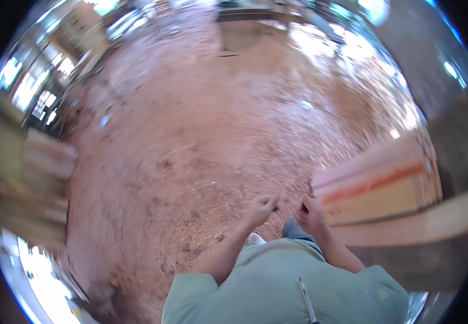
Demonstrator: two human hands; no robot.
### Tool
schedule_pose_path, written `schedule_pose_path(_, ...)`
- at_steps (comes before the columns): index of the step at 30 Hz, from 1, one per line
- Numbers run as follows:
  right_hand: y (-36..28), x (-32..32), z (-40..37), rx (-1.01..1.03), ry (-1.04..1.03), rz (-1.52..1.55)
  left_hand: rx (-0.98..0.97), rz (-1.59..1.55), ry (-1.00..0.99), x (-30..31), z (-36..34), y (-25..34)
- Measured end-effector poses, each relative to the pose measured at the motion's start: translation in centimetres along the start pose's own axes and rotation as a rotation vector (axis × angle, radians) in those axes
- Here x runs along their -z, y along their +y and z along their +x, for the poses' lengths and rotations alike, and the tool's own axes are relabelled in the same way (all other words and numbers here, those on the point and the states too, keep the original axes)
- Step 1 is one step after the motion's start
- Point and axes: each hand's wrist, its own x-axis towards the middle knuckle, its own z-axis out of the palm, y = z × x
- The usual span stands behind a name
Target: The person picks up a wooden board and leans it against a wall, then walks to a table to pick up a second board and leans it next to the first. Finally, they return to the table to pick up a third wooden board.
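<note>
My left hand (262,210) is out in front of my body, its fingers curled closed. A short gap to the right, my right hand (309,215) is closed too, with its fingers folded in. Whatever the fingers may hold is hidden by the curl and the blur, so I cannot tell what it is. Just right of my right hand is a stack of light wooden boards (374,186) with a red-orange stripe along its side. A pen (308,300) lies against the front of my green shirt (266,283).
Reddish-brown ground (191,124) strewn with chips spreads ahead. Stacked timber (45,183) stands along the left. A long plank (412,227) runs beneath the boards on the right. A box-like block (239,36) sits at the far end. My shoe (255,238) shows below my hands.
</note>
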Motion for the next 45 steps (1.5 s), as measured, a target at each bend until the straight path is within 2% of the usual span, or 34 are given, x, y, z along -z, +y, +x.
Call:
schedule_pose_path(1,-1.6,-3.7,0.1,-0.042,-0.315,0.136,-0.051,-0.103,-0.045,0.9,0.0,1.8)
schedule_pose_path(2,-2.7,-6.7,0.2,-0.098,-0.614,0.291,0.039,-0.364,-0.106,1.5,0.0,2.3)
schedule_pose_path(3,-3.3,-9.8,1.0,-0.147,-0.656,0.277,0.116,-0.628,-0.183,1.8,0.4,2.9)
schedule_pose_path(5,-3.2,-16.6,3.4,-0.137,-0.965,0.405,0.354,0.650,0.187,-1.5,1.2,4.5)
schedule_pose_path(6,-2.4,-19.7,5.3,-0.170,-0.999,0.402,0.366,0.644,0.233,0.0,0.8,4.9)
schedule_pose_path(8,-0.4,-25.6,8.8,-0.339,-1.204,0.596,0.367,-0.414,-0.107,3.4,0.3,5.3)
schedule_pose_path(10,2.2,-31.4,12.4,-0.468,-1.196,0.658,0.201,-1.434,-0.471,8.6,0.7,5.1)
schedule_pose_path(11,3.0,-33.9,14.4,-0.569,-1.141,0.708,0.179,-1.418,-0.434,11.8,1.5,4.6)
schedule_pose_path(13,4.9,-37.4,18.8,-0.630,-1.102,0.646,-0.058,-0.708,-0.127,19.1,3.0,3.8)
schedule_pose_path(14,5.6,-39.4,21.6,-0.649,-1.050,0.557,-0.073,-0.681,-0.103,23.1,3.9,5.0)
schedule_pose_path(16,7.3,-43.3,25.2,-0.620,-1.056,0.461,-0.372,-1.336,0.018,28.8,3.2,7.1)
schedule_pose_path(17,7.5,-45.8,26.1,-0.566,-0.925,0.278,-0.377,-1.339,0.048,31.2,3.1,7.6)
schedule_pose_path(18,7.5,-48.5,27.5,-0.491,-0.807,0.089,-0.290,-1.481,0.521,34.2,3.7,8.1)
schedule_pose_path(19,8.0,-50.9,28.8,-0.477,-0.819,0.049,-0.186,-1.589,1.011,36.8,3.8,8.7)
schedule_pose_path(20,8.0,-53.1,29.8,-0.496,-0.839,0.031,-0.213,-1.601,1.030,39.3,3.4,9.7)
schedule_pose_path(22,8.1,-57.4,31.9,0.274,-1.397,-0.749,-0.280,-1.433,1.040,44.3,1.3,11.9)
schedule_pose_path(23,10.2,-60.0,33.5,0.833,-1.705,-0.742,-0.311,-1.346,1.040,46.9,-0.1,12.8)
schedule_pose_path(24,11.3,-61.5,33.8,0.830,-1.735,-0.746,-0.337,-1.257,1.036,49.6,-1.4,13.4)
schedule_pose_path(26,14.0,-63.3,34.4,1.028,-1.627,-0.783,-0.380,-1.173,1.039,55.2,-3.4,12.5)
schedule_pose_path(27,14.9,-64.7,35.6,1.034,-1.647,-0.784,-0.367,-1.421,1.211,58.3,-4.5,10.3)
schedule_pose_path(28,15.4,-66.2,36.6,0.612,-1.688,-0.880,-0.344,-1.680,1.379,61.1,-5.4,8.9)
schedule_pose_path(29,16.2,-67.6,37.7,0.175,-1.691,-0.964,-0.371,-1.702,1.393,63.6,-6.5,8.6)
schedule_pose_path(30,17.1,-69.3,39.9,0.156,-1.727,-0.981,-0.471,-1.684,1.467,66.2,-7.5,8.4)
schedule_pose_path(32,19.7,-73.7,45.5,-0.633,-1.056,-1.006,-0.592,-1.671,1.536,71.9,-9.4,9.0)
schedule_pose_path(33,21.4,-75.8,48.1,-0.601,-1.071,-1.028,-0.765,-1.504,1.418,75.5,-9.8,10.5)
schedule_pose_path(34,23.5,-77.0,50.2,-0.718,-1.044,-0.837,-0.914,-1.331,1.302,78.7,-10.5,12.4)
schedule_pose_path(35,24.6,-77.8,51.2,-0.846,-0.991,-0.643,-0.930,-1.360,1.211,81.6,-10.0,14.6)
schedule_pose_path(36,24.7,-80.4,51.0,-0.842,-0.987,-0.663,-0.946,-1.385,1.118,84.4,-8.8,16.9)
schedule_pose_path(38,24.9,-87.2,49.7,-1.259,-1.070,-0.368,-0.843,-1.358,0.795,88.9,-6.1,21.0)
schedule_pose_path(39,27.4,-88.9,51.2,-1.339,-1.152,-0.225,-0.812,-1.402,0.677,90.9,-4.7,21.7)
schedule_pose_path(42,27.7,-96.8,49.7,-1.232,-1.243,-0.067,-0.848,-1.615,0.300,97.2,0.0,21.7)
schedule_pose_path(43,30.8,-96.6,51.5,-1.210,-1.445,0.024,-0.824,-1.605,0.291,99.2,1.2,22.5)
schedule_pose_path(44,30.5,-100.3,51.6,-1.071,-1.813,-0.356,-0.834,-1.581,0.273,101.0,2.3,23.4)
schedule_pose_path(45,31.4,-101.6,51.2,-1.348,-1.578,-0.258,-0.844,-1.560,0.252,102.9,3.1,24.3)
